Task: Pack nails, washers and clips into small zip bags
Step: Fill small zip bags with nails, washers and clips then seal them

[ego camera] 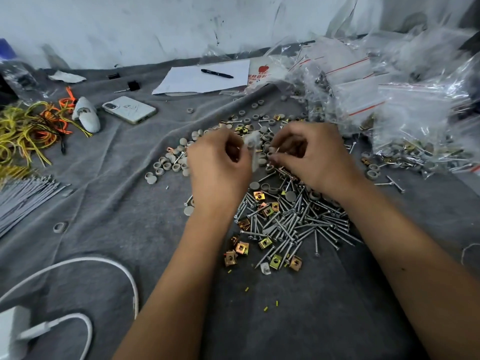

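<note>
Fingers of the left hand (220, 162) pinch a small clear plastic zip bag (253, 148) while the right hand (309, 157) pinches a thin silver nail (275, 152) at its mouth, both held just above the hardware heap. Flimsy, light and slippery, the bag probably needs holding by its open rim. Below lie silver screws and nails (306, 224), brass-coloured square metal clips (241, 248) and grey round washers (168, 165) on a grey cloth (117, 203), with filled clear zip bags (405, 118) to the right.
</note>
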A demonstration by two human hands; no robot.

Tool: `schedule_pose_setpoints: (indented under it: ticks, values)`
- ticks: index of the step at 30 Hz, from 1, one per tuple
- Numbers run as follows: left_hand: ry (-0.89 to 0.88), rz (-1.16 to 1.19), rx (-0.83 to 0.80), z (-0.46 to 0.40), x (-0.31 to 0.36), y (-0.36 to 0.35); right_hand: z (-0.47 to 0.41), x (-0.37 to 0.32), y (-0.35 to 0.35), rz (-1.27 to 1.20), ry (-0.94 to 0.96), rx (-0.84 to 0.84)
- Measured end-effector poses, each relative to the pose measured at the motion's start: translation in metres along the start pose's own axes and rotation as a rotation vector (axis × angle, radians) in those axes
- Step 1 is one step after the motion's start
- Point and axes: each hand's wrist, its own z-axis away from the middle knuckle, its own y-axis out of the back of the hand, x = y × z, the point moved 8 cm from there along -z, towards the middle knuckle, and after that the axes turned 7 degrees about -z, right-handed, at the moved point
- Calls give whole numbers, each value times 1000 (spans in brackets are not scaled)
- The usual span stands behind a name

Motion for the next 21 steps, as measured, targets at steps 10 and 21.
schedule_pose_setpoints:
  ticks: [10, 21]
  values:
    - [246, 221, -25, 11, -10, -20, 3, -19, 0, -2, 138, 24]
    - [300, 351, 21, 10, -13, -15, 4, -19, -7, -87, 149, -17]
